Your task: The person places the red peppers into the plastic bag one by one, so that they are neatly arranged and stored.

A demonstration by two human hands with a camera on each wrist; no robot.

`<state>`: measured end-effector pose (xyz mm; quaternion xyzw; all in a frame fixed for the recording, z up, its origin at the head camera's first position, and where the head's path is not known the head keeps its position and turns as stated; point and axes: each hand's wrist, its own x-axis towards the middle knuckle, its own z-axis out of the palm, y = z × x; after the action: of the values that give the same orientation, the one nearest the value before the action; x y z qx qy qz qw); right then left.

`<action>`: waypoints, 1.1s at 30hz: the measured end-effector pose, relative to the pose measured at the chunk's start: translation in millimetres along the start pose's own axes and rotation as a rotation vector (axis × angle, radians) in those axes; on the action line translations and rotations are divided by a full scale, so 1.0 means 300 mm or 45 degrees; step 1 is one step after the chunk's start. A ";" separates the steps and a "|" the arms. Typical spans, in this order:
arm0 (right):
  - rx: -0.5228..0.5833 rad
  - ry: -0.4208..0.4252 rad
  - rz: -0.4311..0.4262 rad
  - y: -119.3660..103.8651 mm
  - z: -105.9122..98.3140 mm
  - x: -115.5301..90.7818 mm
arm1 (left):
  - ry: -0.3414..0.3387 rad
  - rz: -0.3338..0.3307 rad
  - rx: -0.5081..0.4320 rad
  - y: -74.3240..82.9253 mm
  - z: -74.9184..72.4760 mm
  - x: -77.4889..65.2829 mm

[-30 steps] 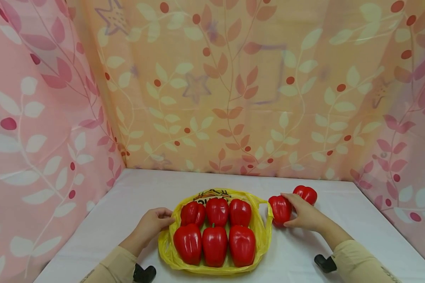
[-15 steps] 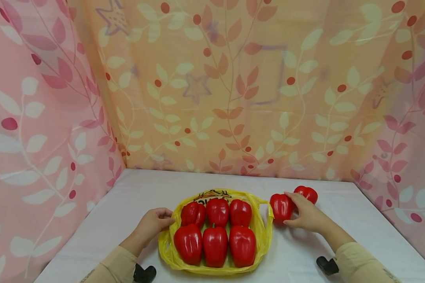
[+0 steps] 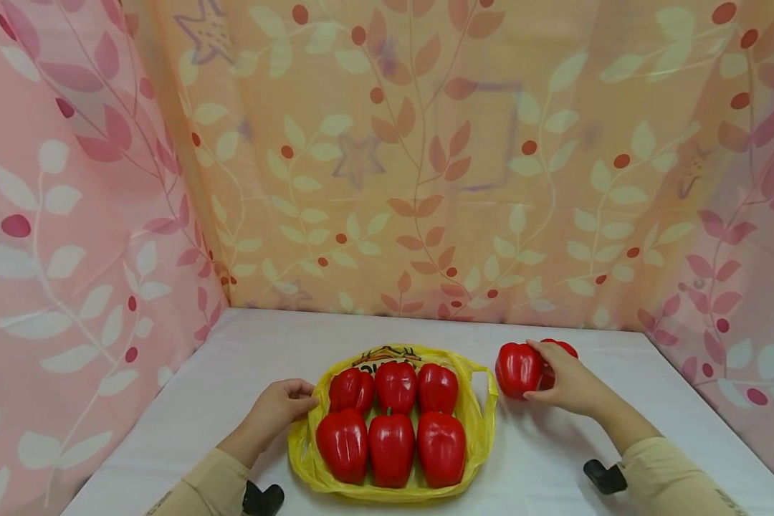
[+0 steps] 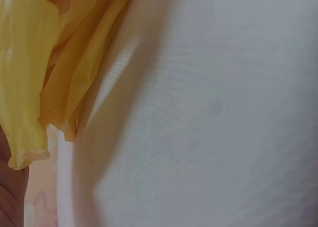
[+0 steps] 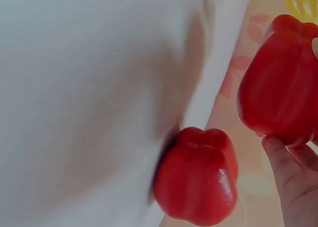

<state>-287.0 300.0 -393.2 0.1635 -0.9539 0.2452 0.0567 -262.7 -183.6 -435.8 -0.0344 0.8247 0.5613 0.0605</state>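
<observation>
A yellow plastic bag (image 3: 477, 459) lies spread on the white table, with several red bell peppers (image 3: 391, 448) in two rows inside its gathered rim. At its left rim, my left hand (image 3: 274, 412) pinches the plastic; the left wrist view shows folds of the bag (image 4: 25, 78) beside that hand. My right hand (image 3: 567, 380) grips another red bell pepper (image 3: 516, 371) to the right of the bag, thumb and fingers on its right side. The right wrist view shows this pepper (image 5: 276, 88) raised off the table, fingertips (image 5: 278, 150) against its end.
One more red bell pepper (image 3: 569, 349) sits on the white table (image 3: 187, 401) behind my right hand, which partly hides it. Patterned cloth (image 3: 387, 215) walls in the table at the back and both sides.
My right hand has lifted the bell pepper and carried it slightly back and to the right. The left hand and the bag have stayed put.
</observation>
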 end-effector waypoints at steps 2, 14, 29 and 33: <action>-0.006 0.011 -0.010 -0.004 -0.011 0.001 | -0.002 0.001 -0.002 0.000 0.000 0.000; 0.047 0.062 -0.098 -0.058 -0.084 0.020 | -0.007 -0.003 0.002 0.003 -0.002 -0.002; 0.064 0.031 -0.253 -0.199 -0.129 0.065 | -0.007 0.003 -0.003 0.001 -0.001 -0.001; 0.089 0.010 -0.328 -0.266 -0.127 0.078 | -0.008 0.006 0.000 0.000 -0.001 0.001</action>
<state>-280.9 246.1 -319.7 0.2855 -0.9156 0.2697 0.0858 -263.1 -184.0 -435.7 -0.0307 0.8245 0.5616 0.0620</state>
